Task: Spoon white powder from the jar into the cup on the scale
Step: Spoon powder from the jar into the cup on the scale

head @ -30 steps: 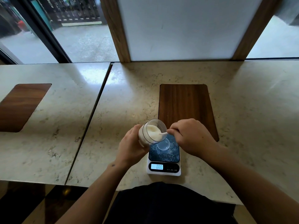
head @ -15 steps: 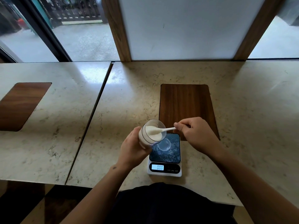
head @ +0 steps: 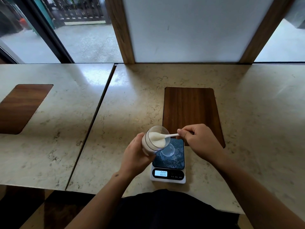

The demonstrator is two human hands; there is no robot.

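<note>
Two grips closed: left [head: 135, 156] round tilted jar [head: 154, 138], right [head: 198, 139] pinching spoon [head: 170, 135] inside it

A café or shop seating area is suggested: stone-topped counters [head: 148, 96] with inset wooden panels [head: 191, 113] are set against large windows [head: 85, 42] facing a paved yard.

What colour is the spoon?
White, seen best in the head view: the spoon matches the powder.
</note>
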